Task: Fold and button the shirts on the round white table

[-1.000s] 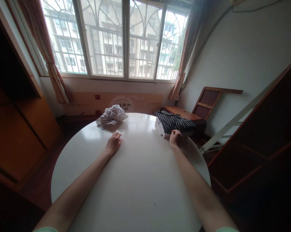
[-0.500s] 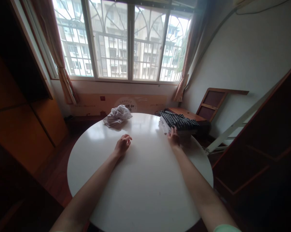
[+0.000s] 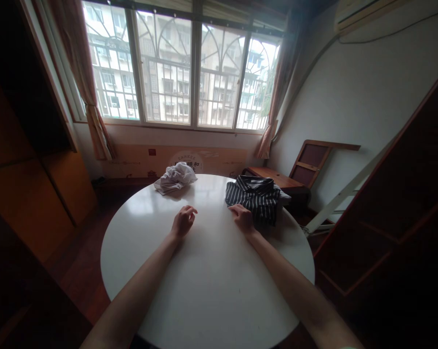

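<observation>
A black-and-white striped collared shirt (image 3: 253, 191) lies near the far right rim of the round white table (image 3: 204, 291). My right hand (image 3: 242, 219) is at its near left edge, fingers closed together on the cloth; the fingertips are partly hidden. Pale folded cloth (image 3: 284, 197) shows from under the shirt on the right. My left hand (image 3: 183, 220) rests at the middle of the table with loosely bent fingers, thumb and index apart, holding nothing. Beyond it sits a crumpled light grey-white garment (image 3: 176, 178) near the far rim.
Behind the table a long printed box (image 3: 131, 162) stands under the barred window (image 3: 168, 72). To the right are a low wooden table (image 3: 271, 177), a leaning wooden frame (image 3: 309, 160) and a pale ladder (image 3: 335, 211). An orange-brown cabinet (image 3: 66, 189) stands left.
My right hand has moved left and slightly nearer. The striped shirt has shifted left and towards me from the folded pile, its collar now showing. My left hand is almost unmoved.
</observation>
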{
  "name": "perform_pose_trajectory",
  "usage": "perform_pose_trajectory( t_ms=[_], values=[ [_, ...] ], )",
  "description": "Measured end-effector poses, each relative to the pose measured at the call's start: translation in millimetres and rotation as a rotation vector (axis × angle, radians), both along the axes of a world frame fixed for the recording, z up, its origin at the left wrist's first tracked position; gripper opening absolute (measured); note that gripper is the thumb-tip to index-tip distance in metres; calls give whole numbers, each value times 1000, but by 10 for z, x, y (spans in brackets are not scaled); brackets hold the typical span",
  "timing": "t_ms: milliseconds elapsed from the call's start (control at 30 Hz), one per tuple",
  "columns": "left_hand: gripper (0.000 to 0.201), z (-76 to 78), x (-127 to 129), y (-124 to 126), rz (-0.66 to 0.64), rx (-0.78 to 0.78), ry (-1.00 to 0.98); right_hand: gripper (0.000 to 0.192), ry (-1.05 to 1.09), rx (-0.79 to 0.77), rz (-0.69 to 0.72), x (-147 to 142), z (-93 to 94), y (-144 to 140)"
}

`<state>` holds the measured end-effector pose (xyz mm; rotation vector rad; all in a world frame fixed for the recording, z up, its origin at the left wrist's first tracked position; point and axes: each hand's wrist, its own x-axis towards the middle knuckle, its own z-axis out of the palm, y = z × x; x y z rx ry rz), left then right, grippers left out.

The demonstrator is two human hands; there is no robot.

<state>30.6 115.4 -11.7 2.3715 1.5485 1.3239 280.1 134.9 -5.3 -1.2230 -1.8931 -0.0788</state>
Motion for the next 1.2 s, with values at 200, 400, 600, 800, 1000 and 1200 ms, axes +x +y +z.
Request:
perform_pose_trajectory(
  t_ms=[200, 400, 600, 800, 1000, 1200],
  values=[
    [23, -12, -97, 48, 61, -4, -190, 21, -268, -27, 409, -855, 9, -798],
    [28, -17, -94, 43, 11, -7, -140, 19, -428, 6, 530, -1020, -12, -1070],
    [49, -65, 3, 68, -36, -195, 138, 19, -211, 21, 94, -855, 94, -761],
    [25, 14, 13, 49, 60, -201, 125, 22, -265, -248, -23, -744, 165, -567],
    [18, 56, 65, 8, -142, -275, 59, 42, -308, -374, -176, -651, 263, -532],
    [17, 32, 128, -12, -357, -348, -101, 22, -341, -243, -50, -630, 267, -597]
  ],
)
